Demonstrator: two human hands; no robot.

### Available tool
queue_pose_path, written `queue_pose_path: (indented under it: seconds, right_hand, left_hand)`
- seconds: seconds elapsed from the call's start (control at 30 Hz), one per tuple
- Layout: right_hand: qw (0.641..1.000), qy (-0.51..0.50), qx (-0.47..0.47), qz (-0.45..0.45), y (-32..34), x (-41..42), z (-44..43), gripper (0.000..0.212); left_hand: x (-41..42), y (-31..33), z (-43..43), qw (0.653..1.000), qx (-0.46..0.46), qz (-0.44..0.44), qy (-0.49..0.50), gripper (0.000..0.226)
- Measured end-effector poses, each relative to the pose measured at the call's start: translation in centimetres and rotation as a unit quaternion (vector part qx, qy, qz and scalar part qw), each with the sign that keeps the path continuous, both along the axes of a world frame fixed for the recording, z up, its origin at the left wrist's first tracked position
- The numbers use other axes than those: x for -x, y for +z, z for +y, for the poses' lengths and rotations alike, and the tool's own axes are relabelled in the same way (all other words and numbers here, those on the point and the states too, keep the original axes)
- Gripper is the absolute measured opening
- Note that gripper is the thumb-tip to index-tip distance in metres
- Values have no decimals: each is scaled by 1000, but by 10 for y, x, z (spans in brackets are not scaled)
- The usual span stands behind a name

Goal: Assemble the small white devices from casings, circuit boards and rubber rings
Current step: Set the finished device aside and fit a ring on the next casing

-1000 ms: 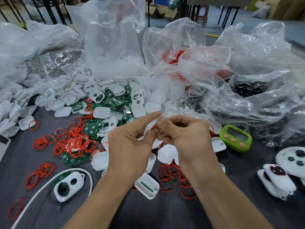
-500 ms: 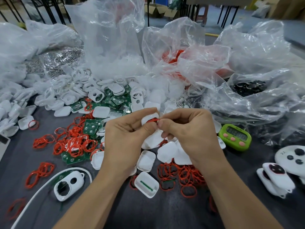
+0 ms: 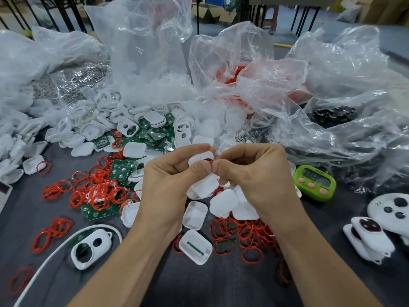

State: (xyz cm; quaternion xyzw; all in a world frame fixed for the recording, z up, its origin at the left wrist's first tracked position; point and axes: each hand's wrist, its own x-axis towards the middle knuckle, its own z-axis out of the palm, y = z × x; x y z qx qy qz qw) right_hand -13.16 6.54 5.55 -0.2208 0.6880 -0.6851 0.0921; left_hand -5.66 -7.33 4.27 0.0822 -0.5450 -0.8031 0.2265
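Small white casing (image 3: 201, 156) held up above the table (image 3: 199, 284), centre of view, between both hands. Only its top edge shows; the rest is covered by fingers.

Left hand (image 3: 168, 180): fingers and thumb curled round the casing, gripping it from the left side.

Right hand (image 3: 254, 173): thumb and forefinger pinching a red rubber ring (image 3: 210, 161) right at the casing's edge. Ring touches the casing; whether it is seated in a groove cannot be told. Thumbs of the two hands meet just below the ring.

Directly under the hands: loose white casing halves (image 3: 223, 204) lying on the table, some hollow side up. One open half (image 3: 195, 247) nearer the viewer has a green strip inside. Beside it on the right, a heap of red rings (image 3: 243, 235).

Left of the hands: more red rings tangled over green circuit boards (image 3: 120, 170). Nearer the viewer on the left, a white front shell with two holes (image 3: 90, 247), and a white cord (image 3: 66, 247) curving round it.

Right of the hands: green timer with pink buttons (image 3: 314, 182). Far right edge: a round white unit with black buttons (image 3: 391, 207) and a white piece with a dark red lens (image 3: 369, 238).

Behind everything: a spill of white casings and boards, then clear plastic bags (image 3: 143, 52), one holding red parts (image 3: 243, 69), one holding black parts (image 3: 332, 116).
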Motion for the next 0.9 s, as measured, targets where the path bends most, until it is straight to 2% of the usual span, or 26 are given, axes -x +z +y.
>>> queue_pose_path:
  seconds: [0.1,0.27,0.33,0.47,0.6,0.77,0.83,0.9]
  right_hand:
    - [994,-50,-27,98,0,-11,-6,12]
    - [957,-139,-80,243,-5,-24,-16,5]
    - [956,-145,-80,244,-5,-25,-18,6]
    - [976,-141,-44,160,-3,-22,-16,10]
    - [972,-163,-40,165,0,-25,-18,13]
    - [968,-171,-36,181,1,-25,-16,18]
    - [972,-150,-36,177,3,-23,-15,21]
    - [976,-129,-46,171,5,-20,-12,20]
  left_hand:
    - [0,2,-2,1000,-29,6,2,25]
    - [1,4,-2,998,-58,26,-5,26]
    - [1,4,-2,998,-58,32,-5,26]
    - [3,1,-3,998,-46,46,-12,26]
    - [4,0,-2,998,-28,48,-17,27]
    - [0,-3,-8,988,137,31,-61,52]
    - [-2,-2,-12,980,168,28,-103,58]
    - [-2,2,-18,978,161,15,-131,54]
